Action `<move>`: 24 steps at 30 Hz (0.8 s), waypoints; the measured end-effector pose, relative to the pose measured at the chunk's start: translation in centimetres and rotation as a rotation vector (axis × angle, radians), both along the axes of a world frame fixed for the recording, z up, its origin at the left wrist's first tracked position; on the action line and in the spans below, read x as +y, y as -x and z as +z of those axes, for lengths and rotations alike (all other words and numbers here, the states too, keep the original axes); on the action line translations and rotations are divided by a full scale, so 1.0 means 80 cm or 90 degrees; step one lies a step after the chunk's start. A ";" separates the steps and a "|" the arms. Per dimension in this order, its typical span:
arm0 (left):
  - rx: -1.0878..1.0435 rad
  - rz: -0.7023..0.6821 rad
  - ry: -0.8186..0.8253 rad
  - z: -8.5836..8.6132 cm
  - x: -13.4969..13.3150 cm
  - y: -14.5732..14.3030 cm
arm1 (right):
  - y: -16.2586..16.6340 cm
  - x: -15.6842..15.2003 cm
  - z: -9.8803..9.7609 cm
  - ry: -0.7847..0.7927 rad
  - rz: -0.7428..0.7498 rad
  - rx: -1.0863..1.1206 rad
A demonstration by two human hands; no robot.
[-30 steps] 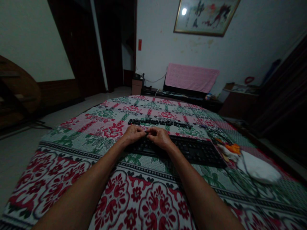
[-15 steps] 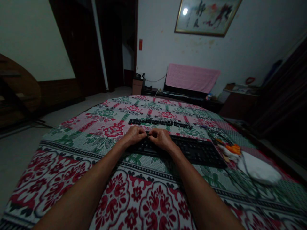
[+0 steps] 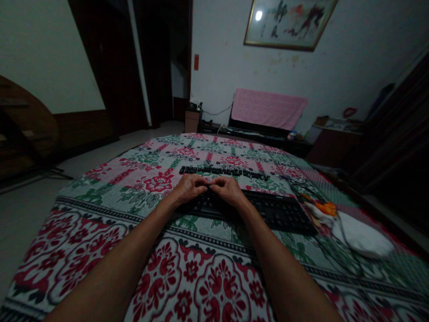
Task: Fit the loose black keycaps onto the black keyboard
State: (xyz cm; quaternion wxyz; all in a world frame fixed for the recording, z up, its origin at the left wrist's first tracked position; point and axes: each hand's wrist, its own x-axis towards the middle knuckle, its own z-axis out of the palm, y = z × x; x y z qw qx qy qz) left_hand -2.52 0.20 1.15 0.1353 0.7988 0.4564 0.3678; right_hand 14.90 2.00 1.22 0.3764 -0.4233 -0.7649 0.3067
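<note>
A black keyboard (image 3: 281, 212) lies on the patterned cloth, its left part partly covered by my hands. Over its upper left part, my left hand (image 3: 192, 187) is closed, thumb and forefinger pinched. My right hand (image 3: 228, 188) pinches from the other side, and the fingertips of both hands nearly meet. Between them shows a small dark piece (image 3: 209, 184) that looks like a keycap; its details are too small to make out. Just beyond my hands, loose black keycaps (image 3: 224, 171) form a long row on the cloth.
The flowered cloth (image 3: 157, 259) covers the wide surface. To the right lie a white bundle (image 3: 362, 235), an orange item (image 3: 325, 208) and dark cables (image 3: 338, 257). Farther back, a pink towel (image 3: 268, 108) hangs over a dark object by the wall.
Both hands have risen slightly from the keyboard, and their fingertips have come together around the small dark piece. The keyboard and the keycap row have stayed in place.
</note>
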 end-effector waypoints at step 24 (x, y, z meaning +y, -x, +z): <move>0.203 0.016 -0.049 -0.001 -0.007 0.000 | -0.013 -0.004 -0.001 -0.108 0.064 -0.162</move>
